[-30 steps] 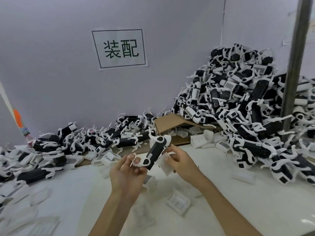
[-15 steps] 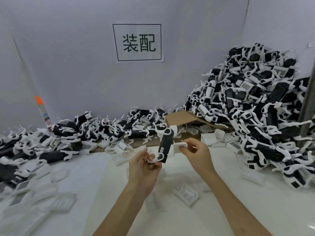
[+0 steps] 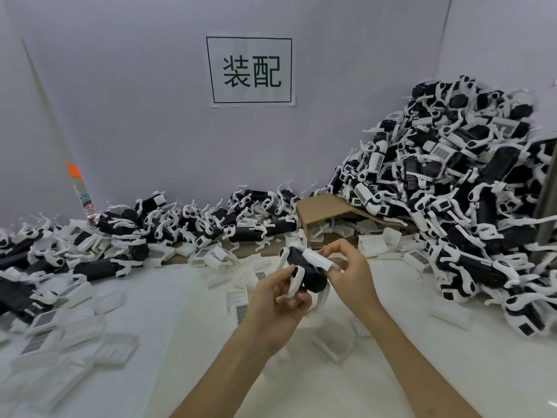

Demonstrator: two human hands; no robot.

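Hands, 2, both bare, meet mid-frame over the white table (image 3: 144,327). Left hand (image 3: 275,303) has its fingers curled tight round a white curved leg of 1 black-and-white unit (image 3: 312,277), gripping it from below-left. The unit is up in the air btw the 2 hands, above the tabletop and not touching it, in front of the cardboard box (image 3: 322,209). Right hand (image 3: 351,274) pinches 1 white cover (image 3: 316,258) w/ thumb and fingertips. The cover lies across the top of the unit's black body and touches it; can't tell if it is snapped in or only laid on. Wall behind has 1 paper sign (image 3: 250,70), 2 dark characters in a thin frame. The box, 1 only, lies on its side w/ the opening toward the camera and white covers inside. Same-type units sit in 2 heaps: tall heap (image 3: 452,191) at right against the wall, spilling onto the box top, and low heap (image 3: 180,224) along the wall at left. Too many per heap to count. Loose white covers (image 3: 376,247) are scattered over the table on both sides of the arms, some w/ barcode labels; dozens, exact no. unclear due to blur. 1 grey post (image 3: 547,212) stands at the right edge. 1 orange tag (image 3: 73,170) sits on the left wall seam.
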